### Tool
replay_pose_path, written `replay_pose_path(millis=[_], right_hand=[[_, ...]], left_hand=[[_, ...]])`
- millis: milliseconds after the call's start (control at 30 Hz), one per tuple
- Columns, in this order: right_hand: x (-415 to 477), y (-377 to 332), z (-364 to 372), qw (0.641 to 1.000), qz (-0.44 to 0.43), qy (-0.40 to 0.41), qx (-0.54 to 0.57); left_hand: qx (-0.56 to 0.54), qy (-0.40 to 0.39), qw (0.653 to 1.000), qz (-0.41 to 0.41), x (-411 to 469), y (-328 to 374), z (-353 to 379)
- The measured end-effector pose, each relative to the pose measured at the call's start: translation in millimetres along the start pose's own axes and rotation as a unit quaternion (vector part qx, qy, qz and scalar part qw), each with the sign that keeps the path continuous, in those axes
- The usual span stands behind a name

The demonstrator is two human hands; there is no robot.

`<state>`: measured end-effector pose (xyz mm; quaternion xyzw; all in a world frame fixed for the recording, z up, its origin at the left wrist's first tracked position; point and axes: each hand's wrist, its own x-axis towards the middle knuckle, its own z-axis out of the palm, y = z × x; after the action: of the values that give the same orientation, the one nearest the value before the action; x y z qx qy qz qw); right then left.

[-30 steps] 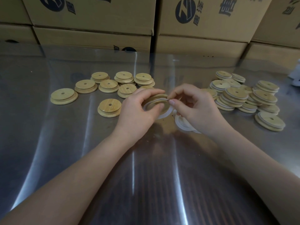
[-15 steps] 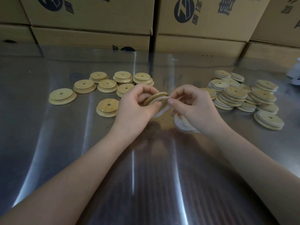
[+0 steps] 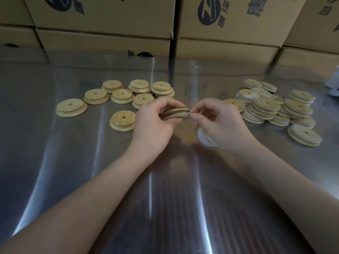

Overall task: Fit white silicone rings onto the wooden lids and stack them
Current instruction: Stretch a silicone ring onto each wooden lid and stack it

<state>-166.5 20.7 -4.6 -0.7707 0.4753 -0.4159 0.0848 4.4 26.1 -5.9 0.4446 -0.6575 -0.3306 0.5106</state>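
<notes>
My left hand (image 3: pixel 154 125) grips a round wooden lid (image 3: pixel 175 112) edge-on above the table centre. A white silicone ring (image 3: pixel 177 116) wraps the lid's lower rim. My right hand (image 3: pixel 222 123) pinches that ring at the lid's right edge with thumb and forefinger. Under my right hand lies a small pile of loose white rings (image 3: pixel 205 138). Bare wooden lids (image 3: pixel 122 120) lie scattered to the left. Lids with white rings on them are stacked in a heap (image 3: pixel 266 109) to the right.
The shiny metal table (image 3: pixel 73 162) stretches wide in front of me. Cardboard boxes (image 3: pixel 102 19) form a wall along the back edge. A white object (image 3: pixel 334 85) sits at the far right edge.
My left hand has turned the lid from facing me to edge-on and level. The ring, loose around the lid before, now sits along its rim, with my right fingers at the right edge.
</notes>
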Motion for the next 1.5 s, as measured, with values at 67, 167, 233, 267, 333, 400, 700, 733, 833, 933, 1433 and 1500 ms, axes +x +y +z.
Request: replay_pose_path(millis=[67,167,233,267,333,400,700,733,833,933,1433,1500], right_hand=[[0,0,-1,1.0,0.004,0.004,-0.012],[1,-1,-2,0.999,-0.014,0.013,-0.044],[0,0,-2,0.997,-0.029,0.021,-0.066],[0,0,-2,0.996,-0.035,0.025,-0.077],[0,0,-2,0.995,-0.044,0.029,-0.089],[0,1,-3,0.995,-0.051,0.027,-0.082],[-2,0,0,0.999,-0.015,0.019,0.035],[-2,-1,0,0.999,-0.023,0.019,0.035],[-2,-2,1,0.998,-0.045,0.015,0.03],[-3,-2,2,0.998,-0.052,0.011,0.027],[-2,-2,6,0.993,0.058,0.042,0.09],[-1,-2,5,0.992,0.072,0.04,0.098]], left_hand=[[-0.007,0.004,1.0,0.003,0,-1,1],[-0.03,0.005,1.0,0.002,0,-2,1],[-0.05,0.003,0.999,0.005,0,-2,0],[-0.06,0.001,0.998,0.006,0,-3,0],[-0.077,-0.004,0.997,0.006,0,-3,0],[-0.089,-0.012,0.996,0.004,0,-4,0],[-0.127,-0.031,0.991,-0.026,-2,-7,4],[-0.135,-0.026,0.99,-0.029,-1,-7,4],[-0.157,-0.01,0.987,-0.043,0,-7,3],[-0.187,-0.008,0.98,-0.06,1,-9,2],[-0.21,-0.015,0.975,-0.072,4,-10,0],[-0.207,-0.014,0.976,-0.066,4,-10,1]])
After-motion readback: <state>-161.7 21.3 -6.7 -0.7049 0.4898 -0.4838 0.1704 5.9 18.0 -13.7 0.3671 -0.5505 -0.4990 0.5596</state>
